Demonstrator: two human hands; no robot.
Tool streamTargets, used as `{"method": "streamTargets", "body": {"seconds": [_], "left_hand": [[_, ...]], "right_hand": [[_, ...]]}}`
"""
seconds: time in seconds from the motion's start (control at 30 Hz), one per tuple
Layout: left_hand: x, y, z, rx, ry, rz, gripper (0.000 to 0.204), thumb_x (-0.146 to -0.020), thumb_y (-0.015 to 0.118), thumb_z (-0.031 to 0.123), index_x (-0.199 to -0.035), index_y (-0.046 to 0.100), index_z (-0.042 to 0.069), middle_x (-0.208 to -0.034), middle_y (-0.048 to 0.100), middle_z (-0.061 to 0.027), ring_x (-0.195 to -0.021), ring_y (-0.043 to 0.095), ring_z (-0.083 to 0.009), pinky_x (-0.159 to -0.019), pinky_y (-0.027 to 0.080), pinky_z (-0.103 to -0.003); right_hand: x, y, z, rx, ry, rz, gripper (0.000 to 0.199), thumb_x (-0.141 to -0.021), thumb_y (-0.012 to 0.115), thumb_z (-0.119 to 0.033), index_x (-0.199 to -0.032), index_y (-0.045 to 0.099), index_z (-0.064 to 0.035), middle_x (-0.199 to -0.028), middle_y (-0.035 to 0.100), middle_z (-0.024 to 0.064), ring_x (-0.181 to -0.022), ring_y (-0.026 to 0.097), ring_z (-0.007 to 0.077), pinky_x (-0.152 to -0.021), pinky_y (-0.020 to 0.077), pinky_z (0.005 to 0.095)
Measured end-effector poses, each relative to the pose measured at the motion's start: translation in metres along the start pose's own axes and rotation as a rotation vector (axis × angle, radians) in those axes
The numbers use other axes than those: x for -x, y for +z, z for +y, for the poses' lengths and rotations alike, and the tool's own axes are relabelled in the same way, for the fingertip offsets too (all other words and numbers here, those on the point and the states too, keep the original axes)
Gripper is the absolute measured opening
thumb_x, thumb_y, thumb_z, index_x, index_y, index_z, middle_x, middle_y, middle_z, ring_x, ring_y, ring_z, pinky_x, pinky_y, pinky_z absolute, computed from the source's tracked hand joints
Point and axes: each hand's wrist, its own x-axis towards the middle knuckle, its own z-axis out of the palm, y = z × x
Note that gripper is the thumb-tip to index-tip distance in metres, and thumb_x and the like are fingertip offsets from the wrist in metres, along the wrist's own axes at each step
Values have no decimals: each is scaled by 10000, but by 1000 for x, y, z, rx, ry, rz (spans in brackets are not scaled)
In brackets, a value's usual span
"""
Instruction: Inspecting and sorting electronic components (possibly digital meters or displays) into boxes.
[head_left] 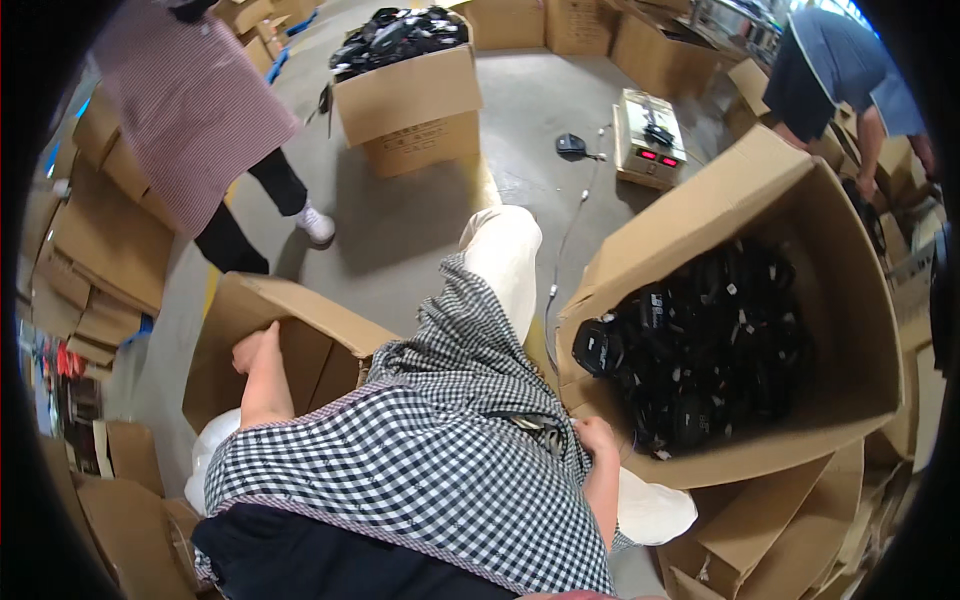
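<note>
My left hand (257, 348) is inside the open cardboard box (330, 345) at my left. Its thumb stands apart from the fingers, and I see nothing in it. My right hand (597, 437) is closed at the edge of my checked apron (440, 430), close to the near rim of a big cardboard box (850, 390). What its fingers grip, if anything, is hidden. This right-hand box is tilted toward me and holds many black devices (690, 350) in a heap, some with cables. One black rounded device (597, 347) lies at the heap's left side.
Ahead stands a carton (410, 105) heaped with black items. A boxy instrument (650, 140) with red displays stands on the floor, its cable running toward me past a small black device (571, 147). One person (190, 120) stands front left; another (850, 75) bends at far right.
</note>
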Motion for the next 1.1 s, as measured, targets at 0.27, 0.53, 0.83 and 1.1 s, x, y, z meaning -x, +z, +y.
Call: {"method": "streamTargets", "body": {"seconds": [0.27,0.53,0.83,1.1], "left_hand": [[11,126,120,1410,150,-435,266,-819,605,51,-1080,587,3,-993,646,-137,-848,645,-305,-738,558,-445],[123,130,196,1282,417,-764,315,-829,466,-15,-1124,567,26,-974,642,-87,-834,607,-210,-707,512,-352],[199,94,234,1143,517,-1117,422,-858,475,-58,-1243,585,72,-1088,648,-54,-927,619,-152,-795,512,-306],[227,92,261,951,788,-1198,554,-833,404,-43,-1358,503,105,-1072,642,-60,-893,611,-153,-742,494,-300]], "right_hand": [[33,-13,-24,-130,88,-59,309,-848,580,-292,-945,698,-24,-970,668,217,-930,649,343,-839,480,430],[16,3,1,-80,-20,57,313,-862,547,-269,-946,686,-2,-1007,661,225,-961,636,353,-857,478,429],[21,-7,-11,13,51,63,286,-871,577,-268,-973,687,-24,-978,671,212,-946,641,358,-838,482,433],[30,-7,-17,-41,78,84,279,-874,569,-260,-953,692,-23,-956,672,217,-922,647,356,-822,486,439]]}}
